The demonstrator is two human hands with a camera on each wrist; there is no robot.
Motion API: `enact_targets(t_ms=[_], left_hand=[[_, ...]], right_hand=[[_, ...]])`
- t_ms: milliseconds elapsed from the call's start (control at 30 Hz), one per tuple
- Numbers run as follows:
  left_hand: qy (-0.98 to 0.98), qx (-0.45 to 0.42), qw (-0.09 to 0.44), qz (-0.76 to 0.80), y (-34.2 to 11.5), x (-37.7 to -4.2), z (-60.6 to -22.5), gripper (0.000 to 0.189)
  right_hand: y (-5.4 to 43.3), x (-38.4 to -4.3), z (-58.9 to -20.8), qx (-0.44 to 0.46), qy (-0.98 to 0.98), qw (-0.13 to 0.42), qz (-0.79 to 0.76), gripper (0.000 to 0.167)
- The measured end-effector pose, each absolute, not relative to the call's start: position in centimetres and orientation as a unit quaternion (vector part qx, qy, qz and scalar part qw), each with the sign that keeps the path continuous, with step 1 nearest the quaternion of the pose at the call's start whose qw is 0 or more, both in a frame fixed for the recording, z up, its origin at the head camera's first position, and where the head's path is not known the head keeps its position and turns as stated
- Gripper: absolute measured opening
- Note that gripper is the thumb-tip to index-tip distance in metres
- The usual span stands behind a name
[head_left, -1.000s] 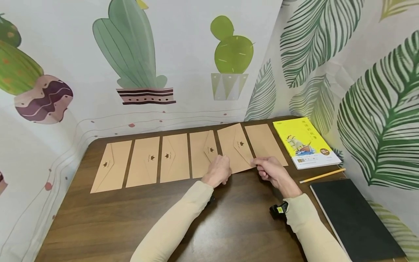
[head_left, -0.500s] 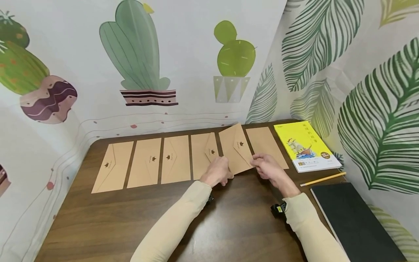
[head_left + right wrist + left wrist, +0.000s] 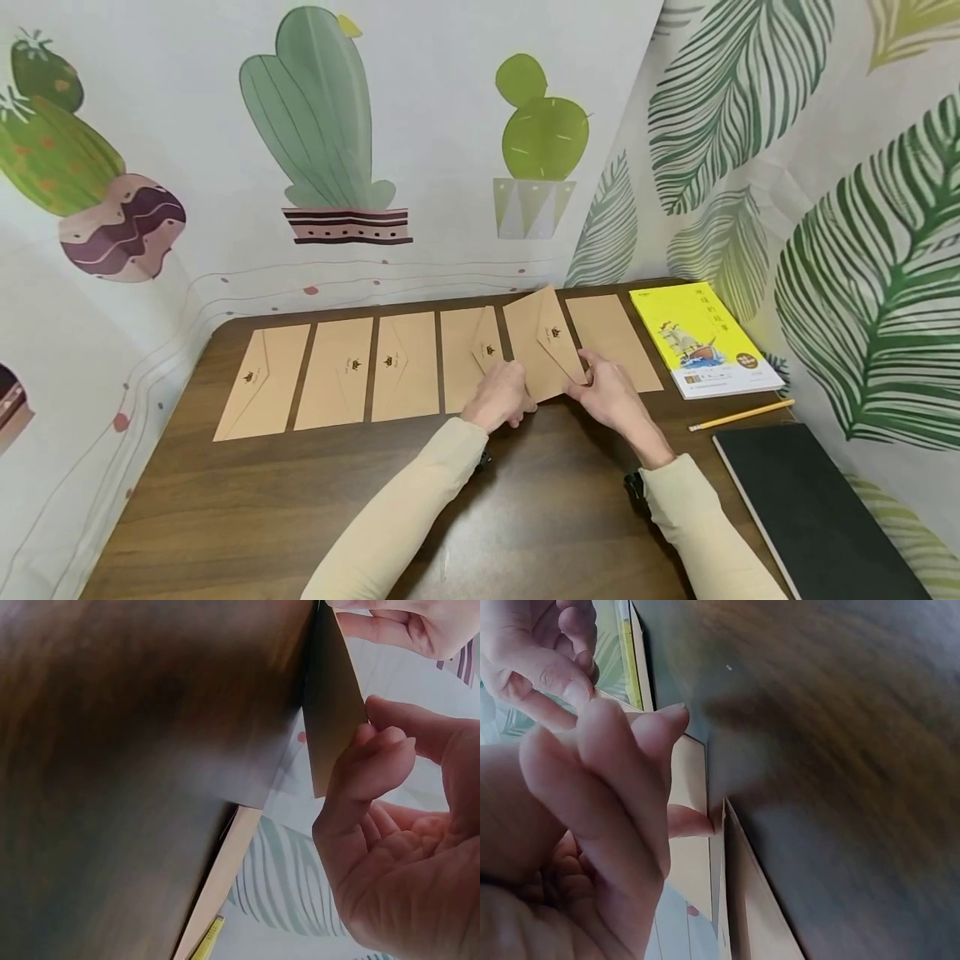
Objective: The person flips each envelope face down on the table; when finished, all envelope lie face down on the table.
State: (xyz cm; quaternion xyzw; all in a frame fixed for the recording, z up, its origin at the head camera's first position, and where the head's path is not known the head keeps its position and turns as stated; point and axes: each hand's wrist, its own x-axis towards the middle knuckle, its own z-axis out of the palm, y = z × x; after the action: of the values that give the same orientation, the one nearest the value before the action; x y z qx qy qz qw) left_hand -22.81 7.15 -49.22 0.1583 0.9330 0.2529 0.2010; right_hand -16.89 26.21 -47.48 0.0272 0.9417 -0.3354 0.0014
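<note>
Six tan paper envelopes stand in a row along the back of the table. Between both hands is the fifth envelope [image 3: 527,348] from the left, its flap with a small crown print facing up and its near edge lifted off the table. My left hand [image 3: 501,393] pinches its near left corner, beside the fourth envelope [image 3: 459,350]. At the near right corner my right hand [image 3: 609,396] pinches it between thumb and fingers. In the right wrist view the envelope [image 3: 332,720] is tilted up. The rightmost envelope [image 3: 611,329] lies flat, without a visible print.
To the left lie three more envelopes, the nearest to them being one with a crown [image 3: 407,367]. On the right are a yellow book [image 3: 693,333], a pencil [image 3: 742,414] and a black notebook [image 3: 817,500]. A printed cloth [image 3: 442,125] hangs behind the wooden table [image 3: 300,517].
The right hand has shifted its hold at the near right corner, its thumb now nearer to the bottom edge. The left hand stays at the left corner. The camera has tilted up slightly.
</note>
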Motion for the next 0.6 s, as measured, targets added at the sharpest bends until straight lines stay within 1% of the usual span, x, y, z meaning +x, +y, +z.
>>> enact_targets(t_ms=[67,100,200,267,300,333,433,467,500,600], left_hand=[[0.933,0.159,0.197,0.257,7.1,-22.3,-48.5,0.017],[0.935,0.164,0.185,0.253,7.2,-22.4,-49.0,0.016],[0.932,0.164,0.185,0.267,7.2,-21.9,-48.3,0.019],[0.93,0.163,0.184,0.272,7.2,-21.7,-48.4,0.022],[0.933,0.167,0.176,0.265,7.3,-21.8,-48.8,0.022],[0.931,0.164,0.183,0.269,7.2,-21.5,-48.1,0.022],[0.932,0.163,0.184,0.266,7.3,-21.3,-48.2,0.014],[0.931,0.161,0.188,0.27,7.3,-21.3,-48.1,0.02],[0.928,0.158,0.195,0.277,7.3,-21.3,-48.1,0.032],[0.906,0.148,0.236,0.32,7.5,-21.1,-47.6,0.063]], right_hand=[[26.2,-16.8,-47.5,0.023,0.94,0.002,-0.341,0.072],[26.3,-16.7,-47.5,0.021,0.939,0.001,-0.343,0.073],[26.3,-16.5,-47.4,0.016,0.938,-0.004,-0.346,0.076],[26.2,-16.4,-47.2,0.012,0.938,-0.01,-0.346,0.077],[26.2,-16.3,-47.2,0.01,0.938,-0.014,-0.345,0.077],[26.1,-16.3,-47.1,0.009,0.939,-0.018,-0.344,0.077],[26.0,-16.3,-46.9,0.005,0.94,-0.028,-0.341,0.077],[26.0,-16.2,-46.8,0.004,0.94,-0.03,-0.34,0.077],[26.0,-16.2,-46.7,0.003,0.94,-0.031,-0.341,0.077],[26.1,-15.8,-46.4,0.005,0.939,-0.031,-0.344,0.079]])
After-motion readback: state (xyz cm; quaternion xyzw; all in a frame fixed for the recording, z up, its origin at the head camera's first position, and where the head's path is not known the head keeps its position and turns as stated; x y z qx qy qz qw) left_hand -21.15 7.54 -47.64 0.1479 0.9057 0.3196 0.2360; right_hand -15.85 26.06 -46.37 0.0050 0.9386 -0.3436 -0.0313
